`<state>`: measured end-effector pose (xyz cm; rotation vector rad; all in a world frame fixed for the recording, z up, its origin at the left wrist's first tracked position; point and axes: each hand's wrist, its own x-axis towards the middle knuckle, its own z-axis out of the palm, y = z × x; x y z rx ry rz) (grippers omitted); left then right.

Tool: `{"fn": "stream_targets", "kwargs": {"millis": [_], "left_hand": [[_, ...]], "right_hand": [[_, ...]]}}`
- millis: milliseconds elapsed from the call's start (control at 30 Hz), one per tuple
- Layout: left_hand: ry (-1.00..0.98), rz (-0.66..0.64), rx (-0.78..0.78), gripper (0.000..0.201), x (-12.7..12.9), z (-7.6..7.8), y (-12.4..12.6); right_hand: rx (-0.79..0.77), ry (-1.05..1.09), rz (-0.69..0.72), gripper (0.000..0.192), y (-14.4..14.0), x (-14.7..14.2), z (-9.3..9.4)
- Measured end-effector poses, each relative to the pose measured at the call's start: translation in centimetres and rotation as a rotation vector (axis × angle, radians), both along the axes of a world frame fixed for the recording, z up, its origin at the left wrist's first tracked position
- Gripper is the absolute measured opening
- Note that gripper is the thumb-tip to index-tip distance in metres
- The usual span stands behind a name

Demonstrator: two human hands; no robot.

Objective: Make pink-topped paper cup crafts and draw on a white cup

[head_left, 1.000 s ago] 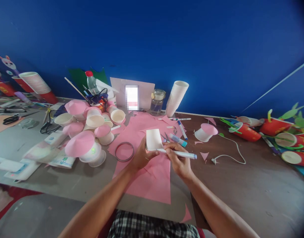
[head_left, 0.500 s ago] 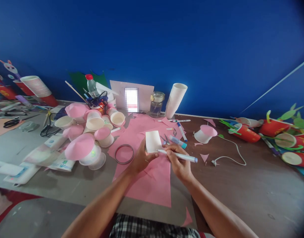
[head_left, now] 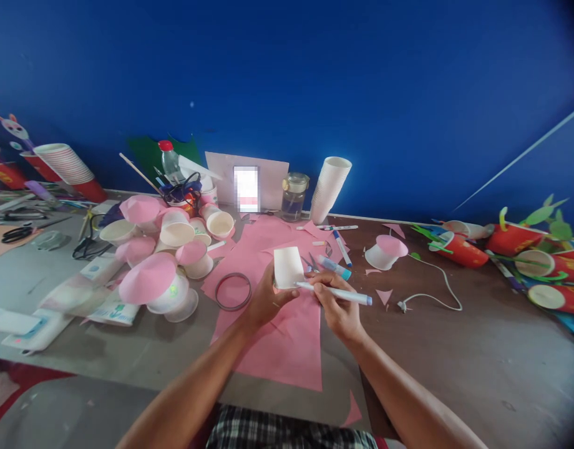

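A white paper cup [head_left: 287, 267] is held on its side above the pink paper [head_left: 294, 349], gripped by my left hand [head_left: 264, 298]. My right hand [head_left: 336, 308] is closed round a marker pen [head_left: 345, 295] with a pale barrel and a bluish end. The pen's tip meets or nearly meets the cup's lower right side; any mark there is too small to make out. Just beyond my right hand lie a light blue tube [head_left: 334, 267] and the tips of scissors [head_left: 314, 262]. A roll of tape or ring [head_left: 233, 291] rests left of my left hand.
Cups topped with pink paper cones [head_left: 149, 279] crowd the left side, and one coned cup [head_left: 385, 252] stands right. A tall cup stack [head_left: 331, 189] and a glass jar [head_left: 295, 196] line the wall. A white cable [head_left: 448, 284] and red cups [head_left: 467, 249] lie right.
The whole view has shifted very slightly, so things sit a little further left. Both hands keep their grip on the cup and the marker, almost unmoved.
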<state>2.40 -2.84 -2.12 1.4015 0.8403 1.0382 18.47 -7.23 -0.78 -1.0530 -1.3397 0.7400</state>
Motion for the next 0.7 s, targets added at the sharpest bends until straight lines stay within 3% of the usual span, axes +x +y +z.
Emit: {"fn": "stream_targets", "kwargs": {"millis": [200, 400, 700], "left_hand": [[0.003, 0.004, 0.018, 0.062, -0.04, -0.17, 0.10], [0.013, -0.005, -0.004, 0.061, 0.00, 0.42, -0.06], [-0.014, -0.012, 0.002, 0.060, -0.11, 0.42, -0.09]], "right_hand": [[0.017, -0.087, -0.041, 0.018, 0.14, 0.02, -0.23], [-0.015, -0.030, -0.042, 0.020, 0.21, -0.03, 0.12], [-0.077, 0.251, -0.039, 0.019, 0.46, -0.01, -0.29]]}}
